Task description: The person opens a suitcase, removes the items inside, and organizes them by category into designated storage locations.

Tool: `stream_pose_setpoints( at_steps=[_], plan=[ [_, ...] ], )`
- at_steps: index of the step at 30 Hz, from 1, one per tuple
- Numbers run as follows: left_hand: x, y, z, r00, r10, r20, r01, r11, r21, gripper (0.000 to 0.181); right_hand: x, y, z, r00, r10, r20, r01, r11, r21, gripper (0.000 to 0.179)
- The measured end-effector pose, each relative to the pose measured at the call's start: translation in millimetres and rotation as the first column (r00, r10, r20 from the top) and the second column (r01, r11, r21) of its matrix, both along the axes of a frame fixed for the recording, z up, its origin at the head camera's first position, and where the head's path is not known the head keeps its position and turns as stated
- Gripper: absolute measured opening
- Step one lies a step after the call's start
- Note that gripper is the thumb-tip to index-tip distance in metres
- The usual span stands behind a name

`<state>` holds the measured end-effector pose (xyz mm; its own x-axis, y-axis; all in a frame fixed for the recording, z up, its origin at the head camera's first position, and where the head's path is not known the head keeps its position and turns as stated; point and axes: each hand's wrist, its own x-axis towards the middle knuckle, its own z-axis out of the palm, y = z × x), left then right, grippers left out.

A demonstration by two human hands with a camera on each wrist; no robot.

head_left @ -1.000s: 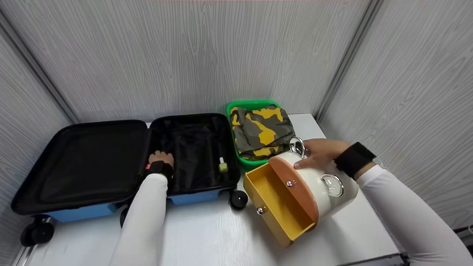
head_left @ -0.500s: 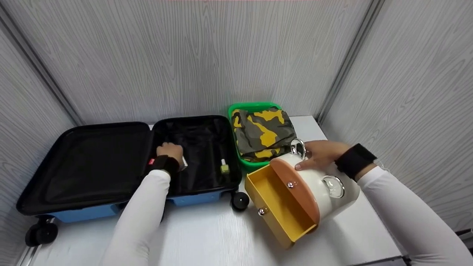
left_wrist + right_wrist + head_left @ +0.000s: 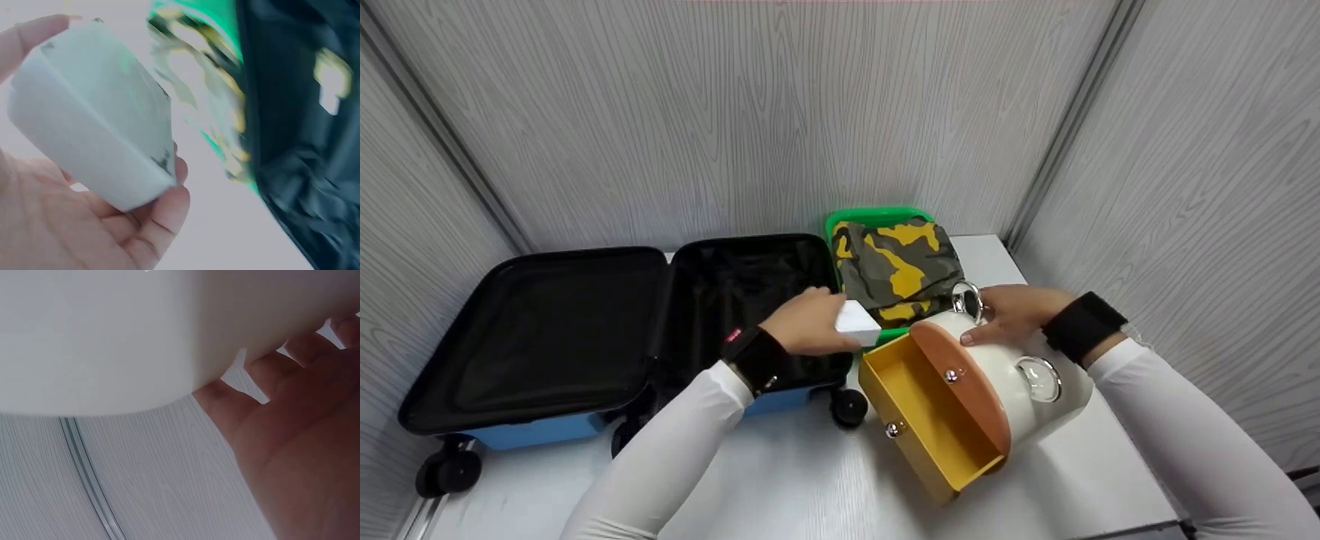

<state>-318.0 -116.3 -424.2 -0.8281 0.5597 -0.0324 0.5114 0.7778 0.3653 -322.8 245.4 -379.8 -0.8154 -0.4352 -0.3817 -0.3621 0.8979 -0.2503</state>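
Note:
A small white box (image 3: 856, 322) is gripped by my left hand (image 3: 804, 321), thumb on one side and fingers curled round the other. The left wrist view shows the box (image 3: 101, 112) close up, with dark smudges at its corners. It hangs between the open suitcase (image 3: 735, 277) and a white rounded drawer organizer (image 3: 1020, 382). That organizer has an orange front, ring-shaped metal handles and a yellow drawer (image 3: 934, 420) pulled out. My right hand (image 3: 1016, 311) holds the organizer at its far end, thumb on top; in the right wrist view the fingertips go behind its edge.
A green basket (image 3: 877, 216) with folded camouflage cloth (image 3: 896, 262) stands behind the organizer. A blurred small yellow-green bottle with a white cap (image 3: 332, 79) lies in the suitcase. Suitcase wheels (image 3: 849, 407) stick out in front; walls enclose the white tabletop (image 3: 787, 480).
My left hand has come up from inside the suitcase and moved right with the white box, toward the pulled-out drawer. The right hand and organizer have stayed in place.

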Motion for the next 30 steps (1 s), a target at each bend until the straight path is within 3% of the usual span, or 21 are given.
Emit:
stream_pose_setpoints(
  at_steps=[3,6,13,20,30],
  plan=[
    [18.0,20.0,4.6,0.997,-0.082,0.002,0.082,0.996,0.021,0.052,0.5,0.1,0.3,1.000,0.001,0.000,-0.001,1.000,0.005,0.055],
    [31.9,39.2,5.9,0.990,-0.140,0.002,0.140,0.990,-0.017,0.043,0.3,0.9,0.1,1.000,0.001,-0.003,-0.001,1.000,0.003,0.055],
    [47.0,81.3,-5.5,0.969,-0.247,-0.026,0.238,0.953,-0.186,0.039,-0.3,0.8,0.2,1.000,0.019,-0.005,-0.019,0.999,-0.042,0.050],
    [59.6,113.3,-23.2,0.961,-0.276,-0.013,0.258,0.914,-0.313,0.046,0.1,-0.4,1.3,1.000,0.024,0.003,-0.024,0.999,-0.042,0.048],
    [73.3,126.6,-46.6,0.962,-0.261,-0.077,0.213,0.899,-0.383,0.046,-1.2,-3.3,1.4,0.999,0.039,-0.015,-0.039,0.999,-0.030,0.052]
  ],
)
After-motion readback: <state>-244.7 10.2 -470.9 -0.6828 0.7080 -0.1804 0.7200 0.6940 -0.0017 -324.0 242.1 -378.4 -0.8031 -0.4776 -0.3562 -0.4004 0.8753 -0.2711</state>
